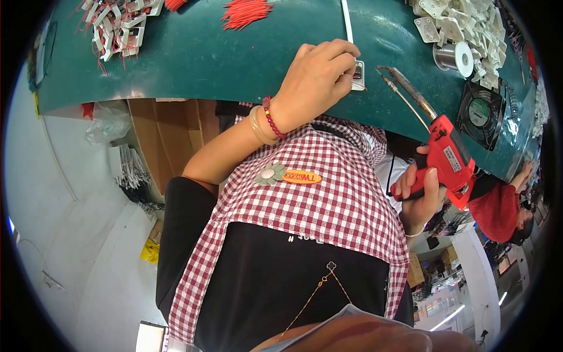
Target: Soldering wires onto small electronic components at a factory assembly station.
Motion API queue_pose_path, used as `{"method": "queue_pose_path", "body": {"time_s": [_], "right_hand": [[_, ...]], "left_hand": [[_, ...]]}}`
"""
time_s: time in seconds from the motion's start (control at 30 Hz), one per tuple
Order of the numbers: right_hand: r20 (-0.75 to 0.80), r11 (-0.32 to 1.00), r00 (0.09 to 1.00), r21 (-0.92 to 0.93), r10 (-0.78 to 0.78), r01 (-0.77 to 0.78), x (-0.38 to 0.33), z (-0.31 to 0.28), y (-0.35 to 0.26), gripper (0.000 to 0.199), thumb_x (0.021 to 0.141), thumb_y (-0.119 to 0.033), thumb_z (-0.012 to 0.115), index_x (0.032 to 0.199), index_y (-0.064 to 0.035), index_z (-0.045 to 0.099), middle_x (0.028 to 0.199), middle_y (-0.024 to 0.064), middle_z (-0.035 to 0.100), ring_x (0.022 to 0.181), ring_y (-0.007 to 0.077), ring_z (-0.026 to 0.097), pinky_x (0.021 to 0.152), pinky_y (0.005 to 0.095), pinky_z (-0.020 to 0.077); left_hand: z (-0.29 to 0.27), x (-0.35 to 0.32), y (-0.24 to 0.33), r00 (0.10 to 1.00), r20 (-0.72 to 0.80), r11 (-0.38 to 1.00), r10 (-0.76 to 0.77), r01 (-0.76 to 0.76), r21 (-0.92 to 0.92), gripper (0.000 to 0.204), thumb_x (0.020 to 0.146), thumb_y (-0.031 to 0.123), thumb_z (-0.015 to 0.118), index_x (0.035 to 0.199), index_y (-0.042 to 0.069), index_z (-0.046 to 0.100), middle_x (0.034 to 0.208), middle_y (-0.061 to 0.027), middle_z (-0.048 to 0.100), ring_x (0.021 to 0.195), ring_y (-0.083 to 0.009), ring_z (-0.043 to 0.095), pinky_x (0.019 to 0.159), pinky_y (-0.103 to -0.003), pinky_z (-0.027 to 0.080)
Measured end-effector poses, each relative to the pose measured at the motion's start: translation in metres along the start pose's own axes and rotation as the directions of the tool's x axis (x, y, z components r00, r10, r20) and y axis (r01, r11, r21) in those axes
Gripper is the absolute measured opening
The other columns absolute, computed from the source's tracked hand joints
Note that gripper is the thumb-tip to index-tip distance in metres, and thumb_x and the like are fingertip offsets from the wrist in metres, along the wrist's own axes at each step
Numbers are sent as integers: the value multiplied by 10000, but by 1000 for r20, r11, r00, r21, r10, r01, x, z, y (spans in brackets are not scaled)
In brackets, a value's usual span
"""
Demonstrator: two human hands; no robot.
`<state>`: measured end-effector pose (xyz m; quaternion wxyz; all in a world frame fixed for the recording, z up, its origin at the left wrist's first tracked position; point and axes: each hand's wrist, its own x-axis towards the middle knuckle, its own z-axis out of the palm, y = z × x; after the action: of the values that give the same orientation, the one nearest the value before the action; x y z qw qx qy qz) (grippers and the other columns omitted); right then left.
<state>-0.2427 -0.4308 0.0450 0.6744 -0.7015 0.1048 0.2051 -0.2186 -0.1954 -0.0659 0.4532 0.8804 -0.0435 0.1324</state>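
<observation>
My left hand (319, 76) is bent over a small white plastic housing (358, 82) with a dark piece inside, at the table's near edge. Its fingers are closed on the housing and cover part of it; a bit of red wire shows at its lower corner. A red soldering gun (450, 154) is gripped in my right hand (423, 193), index finger round the handle. The gun's metal tip and thin feed tube point up and left, a short gap to the right of the housing. A white stick (347, 22) lies just beyond my left fingers.
On the green table (176, 64) lie red wire pieces (246, 13), wired white housings (120, 32) at far left, and white plastic parts (460, 23) at far right. A solder spool (454, 57) and black fan (481, 114) stand right. A person in red (495, 208) sits beyond.
</observation>
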Motion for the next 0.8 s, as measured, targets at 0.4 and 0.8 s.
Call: {"method": "queue_pose_path", "body": {"time_s": [0.4, 0.8], "right_hand": [[41, 926, 996, 373, -80, 59, 27, -18, 42, 426, 976, -328, 374, 1205, 30, 408, 647, 51, 446, 449, 97, 396, 437, 250, 383], [96, 886, 988, 459, -121, 64, 29, -19, 47, 415, 983, -325, 370, 1215, 15, 418, 670, 46, 447, 458, 97, 397, 438, 240, 377]], "left_hand": [[-2, 1, -1, 998, 62, 1000, -1, 0, 20, 130, 737, 54, 632, 845, 53, 561, 1102, -39, 592, 907, -210, 576, 795, -341, 398], [-23, -7, 26, 999, 4, 988, -50, 49, 145, 516, 615, 101, 700, 1087, 54, 495, 1055, -104, 530, 1000, -282, 506, 831, -376, 376]]}}
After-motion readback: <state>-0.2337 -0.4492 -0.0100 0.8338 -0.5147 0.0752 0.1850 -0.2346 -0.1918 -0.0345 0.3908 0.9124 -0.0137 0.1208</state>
